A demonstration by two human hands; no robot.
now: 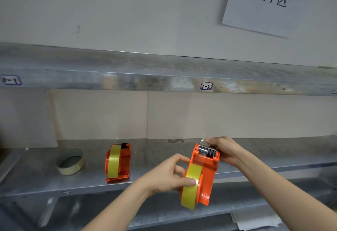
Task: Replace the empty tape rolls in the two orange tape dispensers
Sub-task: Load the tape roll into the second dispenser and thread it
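Observation:
An orange tape dispenser (205, 170) is held in the air in front of the shelf edge, with a full yellow tape roll (190, 185) mounted in it. My left hand (168, 175) grips that roll, thumb across its face. My right hand (225, 149) pinches the clear tape end (204, 141) above the dispenser's cutter. A second orange dispenser (119, 161) with its own yellow roll (114, 161) stands upright on the metal shelf (36, 179). A nearly used-up pale tape roll (70, 161) lies flat to its left.
An upper metal shelf (145, 72) with small labels hangs close above. Cardboard sheets (102, 114) line the back of the lower shelf. A white paper sign (266, 3) is on the wall. More paper (255, 219) lies below at the right.

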